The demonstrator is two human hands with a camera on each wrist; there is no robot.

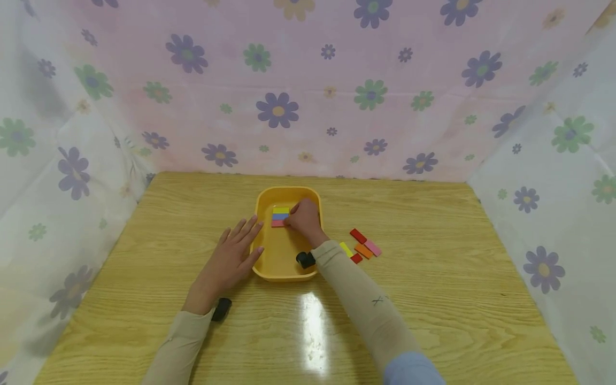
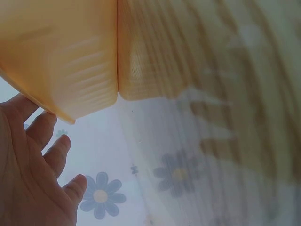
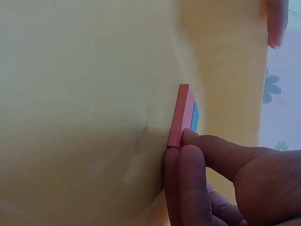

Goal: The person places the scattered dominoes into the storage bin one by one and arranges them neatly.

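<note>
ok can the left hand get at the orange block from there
Probably not directly: the left hand is at the left rim of the tray, and the right forearm lies between it and the orange block.

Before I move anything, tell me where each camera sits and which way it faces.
Head: worn on the head, facing forward and down over the table, tray and cloth; left hand, right hand and sleeves show.
Left wrist: on that wrist, facing past the left hand toward the tray's outer wall; only that hand shows.
Right wrist: on that wrist, facing into the tray at the pink block; the right hand shows, plus part of the left.
Shared: both wrist views catch the left hand, tray and cloth.
</note>
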